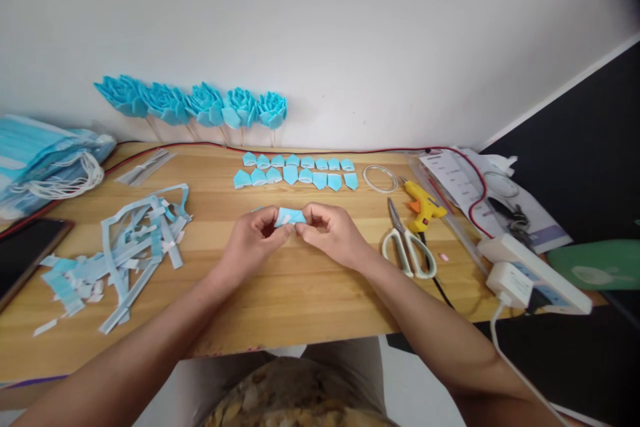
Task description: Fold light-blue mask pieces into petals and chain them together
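Both my hands meet over the middle of the wooden table [300,293], pinching a small light-blue folded piece [289,216] between them. My left hand [253,240] grips its left end with fingers closed. My right hand [330,232] grips its right end, fingers closed too. Just beyond the hands lie two rows of several finished blue folded petals [295,171]. Against the wall lean several blue fabric roses on sticks [200,103].
A heap of blue cut strips [125,247] lies at the left, a stack of blue face masks [45,160] at far left, a dark phone [25,253] near the edge. At the right lie white scissors [407,247], a yellow glue gun [423,203], a tape ring [380,178], papers and a power strip [535,273].
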Tool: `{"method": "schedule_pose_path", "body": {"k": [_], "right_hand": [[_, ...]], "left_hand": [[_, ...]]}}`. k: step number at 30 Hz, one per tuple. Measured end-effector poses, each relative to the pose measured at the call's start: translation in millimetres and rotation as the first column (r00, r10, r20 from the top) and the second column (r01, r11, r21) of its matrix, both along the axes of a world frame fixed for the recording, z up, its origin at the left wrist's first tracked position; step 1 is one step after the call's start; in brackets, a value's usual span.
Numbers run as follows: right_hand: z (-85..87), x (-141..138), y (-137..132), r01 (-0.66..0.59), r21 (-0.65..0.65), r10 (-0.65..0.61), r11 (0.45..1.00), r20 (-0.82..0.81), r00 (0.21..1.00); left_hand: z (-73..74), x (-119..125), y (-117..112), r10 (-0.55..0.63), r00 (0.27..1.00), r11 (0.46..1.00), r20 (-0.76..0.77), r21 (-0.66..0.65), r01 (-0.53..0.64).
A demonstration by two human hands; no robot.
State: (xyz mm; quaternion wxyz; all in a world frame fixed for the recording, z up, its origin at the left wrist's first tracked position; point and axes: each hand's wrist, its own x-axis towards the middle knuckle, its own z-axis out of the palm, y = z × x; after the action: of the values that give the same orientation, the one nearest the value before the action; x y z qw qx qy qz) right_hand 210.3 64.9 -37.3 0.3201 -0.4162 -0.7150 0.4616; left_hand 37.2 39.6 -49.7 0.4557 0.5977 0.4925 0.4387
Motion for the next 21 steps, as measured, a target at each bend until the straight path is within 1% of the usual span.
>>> {"method": "schedule_pose_path", "body": {"k": [5,11,14,18,21], "right_hand": [[1.9,0.3,0.5,-0.016,-0.049,0.014,0.999,-0.05,0.999],[0.7,1.4,1.9,-0.03,-0.086,0.023,0.996,-0.077,0.997],[0.7,2.7,3.0,-0.038,-0.098,0.03,0.994,-0.076,0.997],[4.1,4.1,3.5,-0.087,-0.099,0.08,0.991,-0.073,0.994],[5.1,3.5,3.2,-0.076,-0.086,0.073,0.993,-0.03,0.997]], "left_hand": [[6.6,0.4,-0.3,-0.022,0.998,0.997,0.06,-0.07,0.026],[8.0,0.9,1.1,-0.028,0.993,0.992,0.116,-0.12,0.042],[8.5,0.4,1.6,-0.02,0.994,0.992,0.106,-0.121,0.033],[7.6,-1.8,2.0,-0.011,0.996,0.993,0.084,-0.115,0.021],[4.2,-2.5,2.0,-0.024,0.998,0.994,0.055,-0.11,0.03]]}}
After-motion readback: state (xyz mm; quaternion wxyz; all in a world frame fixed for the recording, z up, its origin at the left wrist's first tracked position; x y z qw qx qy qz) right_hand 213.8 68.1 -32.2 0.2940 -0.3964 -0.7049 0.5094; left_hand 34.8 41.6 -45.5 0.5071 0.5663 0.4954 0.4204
